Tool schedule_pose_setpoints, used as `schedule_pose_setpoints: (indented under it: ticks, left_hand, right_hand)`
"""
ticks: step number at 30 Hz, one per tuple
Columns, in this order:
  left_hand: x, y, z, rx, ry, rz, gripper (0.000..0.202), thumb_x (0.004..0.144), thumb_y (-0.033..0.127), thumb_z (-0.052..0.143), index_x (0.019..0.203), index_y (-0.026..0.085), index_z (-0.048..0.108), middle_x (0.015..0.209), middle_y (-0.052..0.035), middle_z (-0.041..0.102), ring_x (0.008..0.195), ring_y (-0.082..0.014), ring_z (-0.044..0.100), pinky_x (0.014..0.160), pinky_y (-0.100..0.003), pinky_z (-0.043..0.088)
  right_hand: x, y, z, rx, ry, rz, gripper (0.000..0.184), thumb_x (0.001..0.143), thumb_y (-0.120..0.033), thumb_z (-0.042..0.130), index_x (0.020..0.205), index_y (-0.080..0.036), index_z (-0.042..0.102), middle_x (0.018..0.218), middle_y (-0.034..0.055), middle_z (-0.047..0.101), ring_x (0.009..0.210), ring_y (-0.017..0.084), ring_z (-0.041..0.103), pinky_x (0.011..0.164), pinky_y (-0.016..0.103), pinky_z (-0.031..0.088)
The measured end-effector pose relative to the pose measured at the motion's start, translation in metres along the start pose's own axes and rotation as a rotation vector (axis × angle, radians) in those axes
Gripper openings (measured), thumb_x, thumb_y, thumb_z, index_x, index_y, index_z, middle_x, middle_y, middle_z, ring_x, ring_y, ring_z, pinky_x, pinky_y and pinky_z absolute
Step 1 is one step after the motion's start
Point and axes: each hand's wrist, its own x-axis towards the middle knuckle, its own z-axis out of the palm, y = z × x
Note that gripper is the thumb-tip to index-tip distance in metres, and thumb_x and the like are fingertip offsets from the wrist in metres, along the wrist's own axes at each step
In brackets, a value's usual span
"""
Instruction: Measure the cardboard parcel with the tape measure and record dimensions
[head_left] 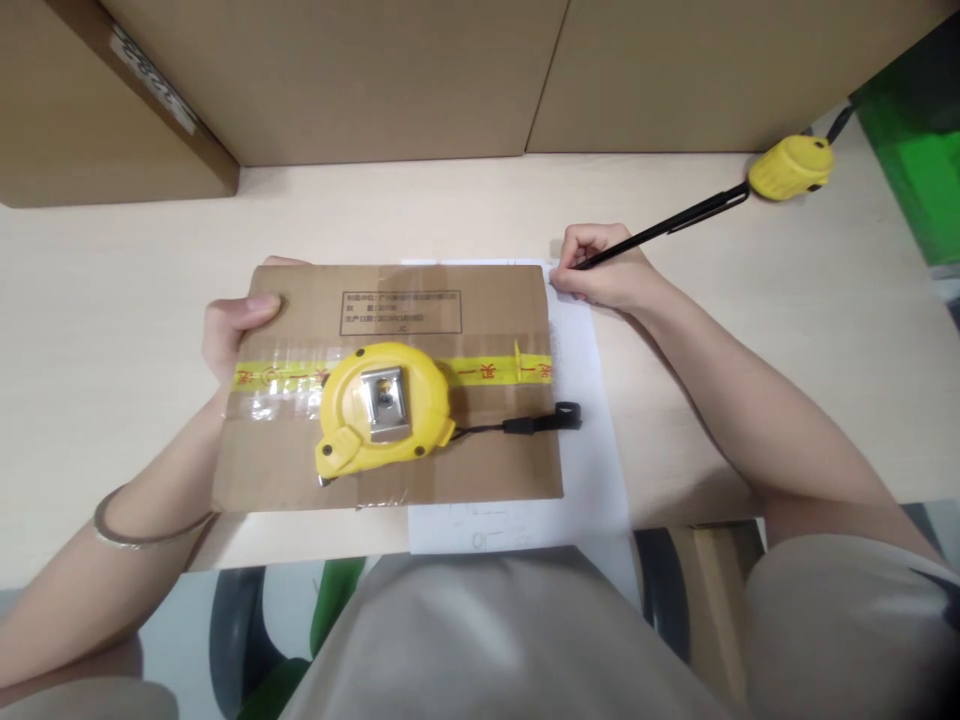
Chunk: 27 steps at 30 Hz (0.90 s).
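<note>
My left hand [232,325] grips the left edge of a flat cardboard box [292,445], its thumb on the top face and the other fingers mostly hidden. Yellow tape with red print crosses the box, below a printed label frame. On top lies a yellow tape measure [420,390] with a metal clip and a black strap reaching past the right edge. Beyond that edge, my right hand [600,262] holds a black pen [675,222], its tip end down by a white sheet of paper [600,430]. The box covers most of the sheet.
A second yellow tape measure [793,168] sits at the back right of the pale table [97,330]. Large cardboard boxes [360,80] line the back, and another brown box [97,110] stands at the back left. The table's front edge is close to my body.
</note>
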Motion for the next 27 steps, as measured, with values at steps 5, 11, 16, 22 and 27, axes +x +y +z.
schedule_pose_setpoints:
  ticks: [5,11,16,22,27]
  left_hand:
    - [0.0005,0.0024,-0.0031,0.005,-0.034,-0.058,0.032,0.076,0.046,0.065,0.09,0.018,0.07,0.077,-0.0089,0.062,0.093,-0.0353,0.067,0.074,-0.046,0.06]
    - [-0.0001,0.0011,-0.0029,0.001,-0.028,-0.059,0.038,0.073,0.05,0.069,0.093,0.018,0.071,0.077,-0.0097,0.063,0.094,-0.0369,0.067,0.073,-0.047,0.06]
    - [-0.0002,0.0001,-0.0031,0.017,-0.006,-0.041,0.04,0.072,0.051,0.069,0.095,0.017,0.072,0.076,-0.0088,0.061,0.094,-0.0361,0.067,0.075,-0.047,0.059]
    - [-0.0011,0.0005,-0.0046,0.013,-0.004,-0.048,0.038,0.075,0.047,0.067,0.096,0.017,0.073,0.079,-0.0089,0.062,0.094,-0.0359,0.067,0.075,-0.047,0.059]
    - [-0.0008,0.0027,-0.0027,-0.008,0.003,-0.075,0.039,0.073,0.046,0.068,0.097,0.016,0.073,0.075,-0.0084,0.061,0.094,-0.036,0.068,0.077,-0.047,0.06]
  right_hand:
    - [-0.0029,0.0002,-0.0042,0.018,0.023,0.012,0.034,0.065,-0.02,0.086,0.057,-0.022,0.053,0.045,-0.0038,0.055,0.038,0.008,0.048,0.037,0.024,0.035]
    - [-0.0032,-0.0005,-0.0064,-0.009,0.017,0.03,0.032,0.064,-0.019,0.086,0.055,-0.021,0.056,0.046,-0.0042,0.057,0.039,0.007,0.05,0.038,0.022,0.037]
    - [-0.0034,-0.0008,-0.0058,0.008,0.017,0.033,0.031,0.063,-0.018,0.085,0.055,-0.021,0.056,0.046,-0.0038,0.057,0.04,0.008,0.05,0.038,0.023,0.037]
    - [-0.0024,0.0031,-0.0068,0.012,0.03,0.014,0.032,0.064,-0.021,0.086,0.057,-0.022,0.055,0.047,-0.0043,0.055,0.04,0.008,0.048,0.037,0.024,0.035]
    - [-0.0025,0.0039,-0.0084,-0.024,0.009,0.029,0.034,0.065,-0.02,0.087,0.056,-0.022,0.054,0.048,-0.0023,0.054,0.041,0.009,0.048,0.039,0.026,0.034]
